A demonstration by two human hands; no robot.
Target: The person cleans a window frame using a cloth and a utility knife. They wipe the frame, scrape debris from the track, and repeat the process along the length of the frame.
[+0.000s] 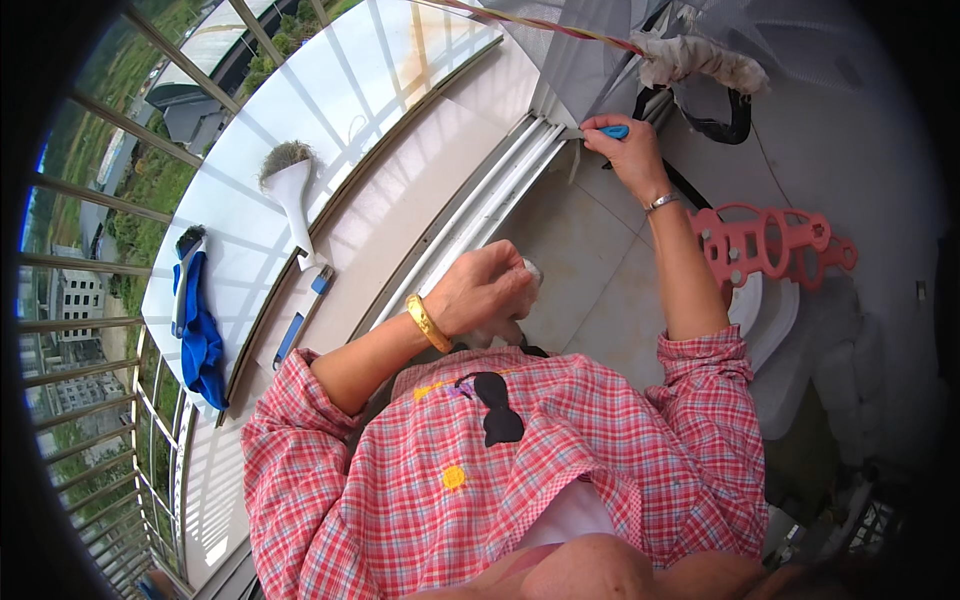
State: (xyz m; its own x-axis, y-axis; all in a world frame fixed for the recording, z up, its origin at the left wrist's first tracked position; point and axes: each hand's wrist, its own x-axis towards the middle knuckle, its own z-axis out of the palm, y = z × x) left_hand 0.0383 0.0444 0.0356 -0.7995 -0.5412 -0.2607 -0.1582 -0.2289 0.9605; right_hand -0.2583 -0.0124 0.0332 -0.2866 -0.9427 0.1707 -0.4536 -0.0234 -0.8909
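My right hand (626, 157) grips a small tool with a blue handle (615, 132); its flat blade tip is at the far end of the white window track (487, 202). My left hand (484, 289) is closed on a crumpled whitish cloth (531, 277), held over the near side of the track. On the ledge left of the track lie a small brush with blue parts (322, 279) and a blue-marked scraper-like handle (289, 339). A white-handled bristle brush (291, 187) rests across the white board (360, 112).
Metal window bars (150, 135) rise at the left. On the white board lie a blue cloth (201, 337) and another brush (180, 285). A pink plastic rack (772, 244) stands at the right. Grey mesh (585, 45) and a twisted cord (540, 24) are at the top.
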